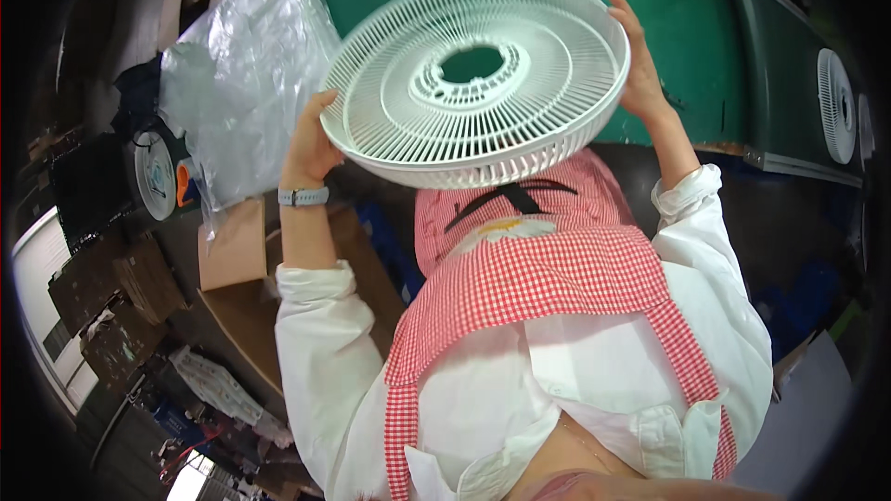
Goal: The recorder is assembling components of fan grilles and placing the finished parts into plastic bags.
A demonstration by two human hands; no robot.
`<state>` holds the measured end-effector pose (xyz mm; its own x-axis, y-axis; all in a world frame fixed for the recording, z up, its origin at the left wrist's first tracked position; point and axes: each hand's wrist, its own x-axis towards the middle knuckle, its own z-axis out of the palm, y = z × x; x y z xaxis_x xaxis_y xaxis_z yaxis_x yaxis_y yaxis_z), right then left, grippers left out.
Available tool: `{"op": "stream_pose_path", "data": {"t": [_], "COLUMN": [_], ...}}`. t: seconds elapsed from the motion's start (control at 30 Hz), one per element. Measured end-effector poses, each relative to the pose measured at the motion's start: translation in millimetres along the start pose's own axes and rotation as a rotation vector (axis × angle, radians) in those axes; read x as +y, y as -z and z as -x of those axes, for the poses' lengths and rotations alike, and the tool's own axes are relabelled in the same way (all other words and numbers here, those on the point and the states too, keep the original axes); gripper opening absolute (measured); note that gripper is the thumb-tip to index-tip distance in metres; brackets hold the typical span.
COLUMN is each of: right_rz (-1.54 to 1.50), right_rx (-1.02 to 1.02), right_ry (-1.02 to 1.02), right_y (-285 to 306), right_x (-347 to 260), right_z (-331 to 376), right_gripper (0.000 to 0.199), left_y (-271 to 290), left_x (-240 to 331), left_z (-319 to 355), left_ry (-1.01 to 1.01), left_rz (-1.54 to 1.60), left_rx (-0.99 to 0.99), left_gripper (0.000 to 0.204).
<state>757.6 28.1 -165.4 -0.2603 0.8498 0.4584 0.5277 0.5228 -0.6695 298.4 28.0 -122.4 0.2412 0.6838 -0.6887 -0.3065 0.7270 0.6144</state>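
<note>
A round white plastic fan grille (399, 111) with a ring-shaped hub and a central hole is held up in front of my body, tilted, over the near edge of the green work surface. On its left rim, my left hand (311, 144) grips with the thumb over the edge; the other fingers are mostly hidden behind it. My right hand (640, 65) clasps the opposite rim, its fingertips showing past the outer edge. Through the hub hole the green surface is visible.
Clear plastic bags (251, 65) lie on the left of the green table (677, 0). An open cardboard box (237, 250) stands below them. To the right is a dark green conveyor-like surface (780, 65) with another white fan grille (835, 105) by it.
</note>
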Motion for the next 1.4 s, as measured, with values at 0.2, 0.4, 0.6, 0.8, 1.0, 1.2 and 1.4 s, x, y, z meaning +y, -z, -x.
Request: {"op": "stream_pose_path", "data": {"t": [0.2,0.4,0.6,0.8,1.0,1.2,1.4], "right_rz": [-0.503,-0.723,-0.712,-0.576,-0.234,0.012,-0.066], "right_rx": [0.091,-0.181,-0.086,0.193,0.363,0.244,0.258], "right_ry": [-0.15,-1.225,-1.086,-0.631,0.002,-0.064,-0.148], "right_y": [17,-54,-69,-3,23,18,12], "right_x": [-30,38,30,-10,-62,-86,-83], "right_z": [-34,-6,7,-34,-70,-73,-72], "right_gripper": [0.059,0.051,0.054,0.075,0.063,0.048,0.036], "left_y": [1,-1,38,-18,-37,-120,-153], "left_x": [16,-85,-107,-48,-39,-25,-28], "left_z": [9,-81,-90,-29,4,42,35], "left_ry": [-0.45,-0.012,-0.148,-0.789,-0.705,-1.181,-1.588], "left_rz": [-0.379,0.031,-0.43,0.034,-0.357,-1.162,-1.33], "left_rx": [0.049,0.296,0.52,0.068,0.027,0.274,0.335], "left_gripper": [0.052,0.048,0.062,0.078,0.082,0.079,0.059]}}
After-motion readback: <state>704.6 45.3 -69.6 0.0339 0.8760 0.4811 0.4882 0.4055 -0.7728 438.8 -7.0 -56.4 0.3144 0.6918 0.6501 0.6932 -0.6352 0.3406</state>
